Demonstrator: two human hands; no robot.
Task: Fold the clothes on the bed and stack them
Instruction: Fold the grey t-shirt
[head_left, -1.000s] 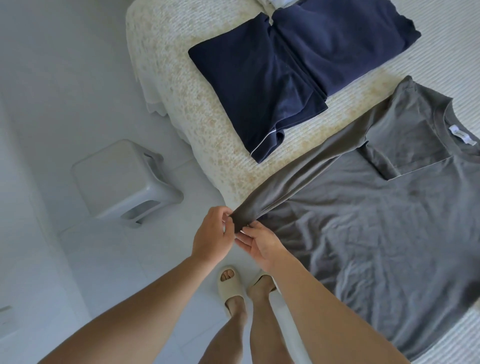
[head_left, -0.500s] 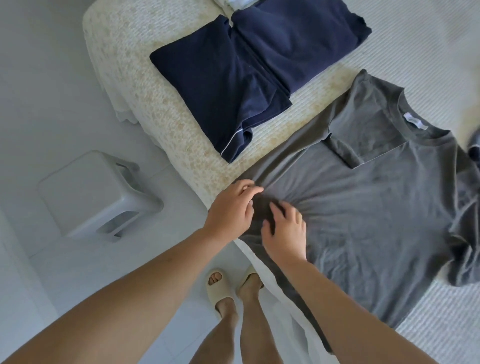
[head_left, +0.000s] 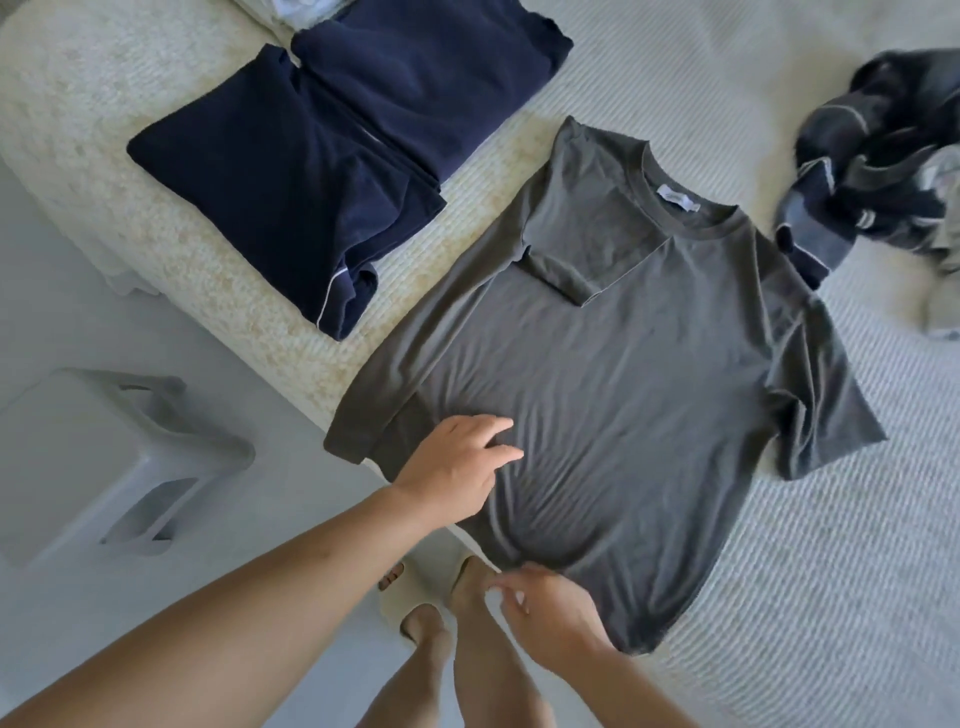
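Left hand (head_left: 457, 462) flat, released on grey T-shirt (head_left: 623, 374) at bed (head_left: 779, 597) edge; right hand (head_left: 545, 608) pinching hem; neck label (head_left: 678, 200) unreadable.

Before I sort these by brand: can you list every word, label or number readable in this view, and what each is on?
No text can be read.
Neck tag inside the collar of the grey T-shirt: a small white label, its print too small and blurred to read.
Folded navy clothes: no lettering shows, only a thin white piping line.
Crumpled dark pile: pale stripes, no lettering visible.
Grey stool: no markings visible.
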